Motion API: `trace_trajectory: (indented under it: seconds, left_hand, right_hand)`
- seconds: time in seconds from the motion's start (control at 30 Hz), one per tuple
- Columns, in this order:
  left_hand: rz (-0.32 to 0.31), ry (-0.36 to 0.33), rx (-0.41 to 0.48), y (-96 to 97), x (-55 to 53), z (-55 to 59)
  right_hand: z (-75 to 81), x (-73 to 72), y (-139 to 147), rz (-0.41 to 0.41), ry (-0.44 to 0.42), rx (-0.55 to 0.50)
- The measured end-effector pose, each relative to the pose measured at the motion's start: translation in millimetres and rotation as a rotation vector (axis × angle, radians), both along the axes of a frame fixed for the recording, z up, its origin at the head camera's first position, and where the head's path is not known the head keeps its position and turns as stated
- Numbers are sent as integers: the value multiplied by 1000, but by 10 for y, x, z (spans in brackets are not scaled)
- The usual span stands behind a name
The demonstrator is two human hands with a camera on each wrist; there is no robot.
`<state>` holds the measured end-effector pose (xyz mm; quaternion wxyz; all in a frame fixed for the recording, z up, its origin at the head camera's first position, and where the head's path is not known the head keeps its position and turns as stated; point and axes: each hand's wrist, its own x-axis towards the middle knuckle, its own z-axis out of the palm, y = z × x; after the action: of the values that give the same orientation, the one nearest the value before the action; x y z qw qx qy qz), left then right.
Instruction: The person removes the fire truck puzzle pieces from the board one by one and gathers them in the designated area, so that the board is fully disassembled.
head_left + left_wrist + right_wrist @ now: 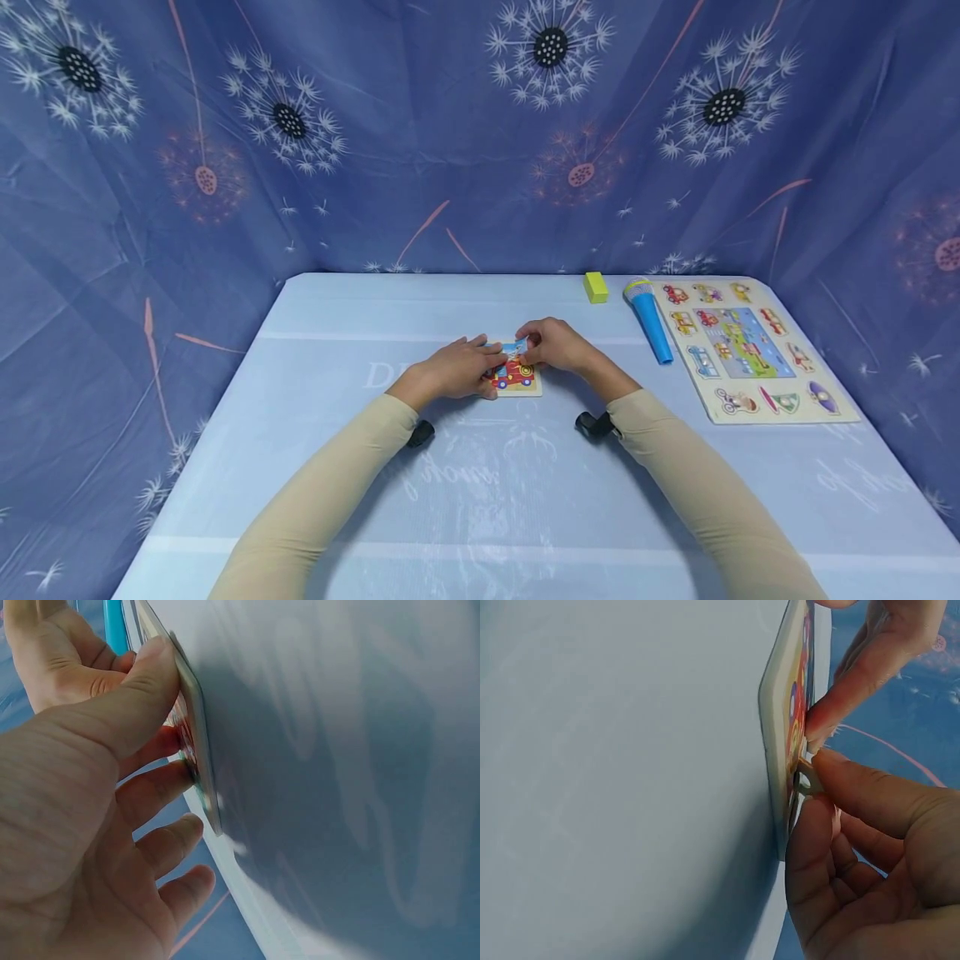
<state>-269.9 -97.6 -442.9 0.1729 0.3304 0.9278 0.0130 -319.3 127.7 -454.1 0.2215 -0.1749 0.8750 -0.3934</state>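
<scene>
A small square wooden puzzle (522, 387) with a red car picture lies on the table between both hands. My left hand (456, 368) rests on its left side; the fingers press on the picture and the thumb touches the near edge (196, 712). With thumb and index finger, my right hand (561, 345) pinches a small puzzle piece (810, 781) at the puzzle's upper right. That piece stands tilted up from the board, seen edge-on in the right wrist view. Fingers hide part of the picture.
A yellow block (596, 287) stands near the table's back edge. Right of it lies a blue toy microphone (651, 323), beside a larger wooden puzzle board (693, 392) with several vehicle pictures. A blue dandelion-patterned cloth (420, 150) hangs behind the table.
</scene>
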Motion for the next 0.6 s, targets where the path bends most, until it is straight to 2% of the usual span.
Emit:
trace_trajectory:
  seconds: [0.3, 0.6]
  left_hand:
    - [-11, 16, 36, -10, 8, -22]
    - [9, 7, 12, 10, -7, -20]
  right_hand:
    - [-9, 3, -45, 36, 102, 145]
    - [5, 45, -12, -63, 47, 82]
